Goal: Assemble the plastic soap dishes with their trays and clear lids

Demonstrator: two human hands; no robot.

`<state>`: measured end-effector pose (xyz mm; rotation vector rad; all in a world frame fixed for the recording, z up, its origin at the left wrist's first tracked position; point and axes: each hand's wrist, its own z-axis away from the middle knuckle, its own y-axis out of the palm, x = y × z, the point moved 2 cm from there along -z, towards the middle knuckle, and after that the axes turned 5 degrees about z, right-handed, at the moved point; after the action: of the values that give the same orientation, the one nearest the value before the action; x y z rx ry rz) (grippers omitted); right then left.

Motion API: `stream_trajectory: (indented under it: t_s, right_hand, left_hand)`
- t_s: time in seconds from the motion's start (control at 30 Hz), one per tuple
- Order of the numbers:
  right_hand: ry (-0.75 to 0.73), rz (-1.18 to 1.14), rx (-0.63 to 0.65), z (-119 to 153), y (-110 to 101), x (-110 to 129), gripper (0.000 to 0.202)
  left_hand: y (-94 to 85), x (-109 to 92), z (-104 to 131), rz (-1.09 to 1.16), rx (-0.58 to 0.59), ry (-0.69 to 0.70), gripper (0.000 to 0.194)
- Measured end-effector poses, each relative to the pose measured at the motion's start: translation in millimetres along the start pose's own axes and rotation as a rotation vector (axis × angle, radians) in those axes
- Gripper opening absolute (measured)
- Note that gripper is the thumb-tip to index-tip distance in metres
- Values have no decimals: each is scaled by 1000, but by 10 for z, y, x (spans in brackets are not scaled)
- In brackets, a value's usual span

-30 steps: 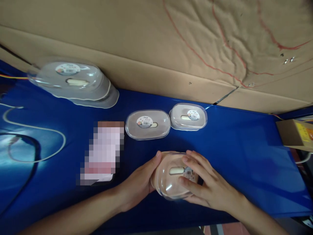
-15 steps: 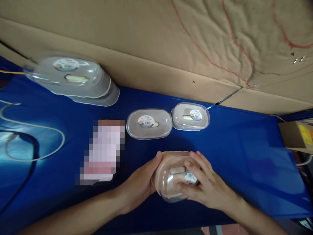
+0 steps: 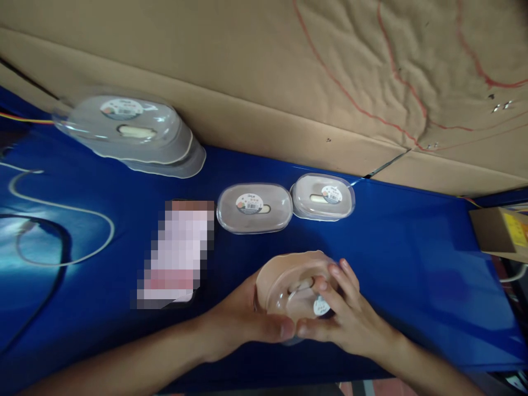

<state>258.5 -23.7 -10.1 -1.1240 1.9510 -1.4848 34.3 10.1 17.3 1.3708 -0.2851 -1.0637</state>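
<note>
Between my hands, at the front of the blue table, is a beige plastic storage box (image 3: 270, 275) with a clear domed lid. It is tilted, with its lid side showing. My left hand (image 3: 243, 316) wraps around its left side, the thumb lying across the near edge. My right hand (image 3: 344, 308) grips the right side, fingers spread over the lid beside a round white label (image 3: 321, 305). A pale oval piece shows through the lid. The underside and some of my left fingers are hidden.
Two similar lidded boxes, a middle one (image 3: 256, 219) and a right one (image 3: 322, 204), sit beyond my hands. Larger boxes (image 3: 136, 124) are stacked at back left. A blurred-out phone-like slab (image 3: 177, 247), cables (image 3: 66, 242) and a cardboard box (image 3: 493, 228) lie around.
The box has tipped and turned in my hands, showing more of its far beige side. My left thumb has moved from the far rim to the near edge. The right hand keeps its grip.
</note>
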Motion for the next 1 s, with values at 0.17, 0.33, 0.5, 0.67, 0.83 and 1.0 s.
stream_trajectory:
  t_s: [0.17, 0.33, 0.5, 0.67, 0.83, 1.0]
  right_hand:
    - [-13, 37, 26, 10, 55, -5, 88]
    - [-2, 38, -28, -67, 19, 36, 81]
    - [9, 11, -1, -126, -26, 101, 83]
    - [-11, -22, -33, -141, -69, 57, 75]
    - [308, -403, -110, -77, -109, -171, 85]
    - [714, -1119, -9, -72, -36, -274, 85]
  left_hand:
    - [-64, 12, 11, 6, -46, -33, 77]
    - [-78, 6, 1, 1, -6, -18, 77]
    - [-107, 70, 23, 24, -5, 1, 78]
    - [-81, 59, 31, 31, -38, 18, 78]
    - [-87, 9, 36, 24, -60, 33, 79]
    - [-131, -9, 79, -24, -61, 69, 91]
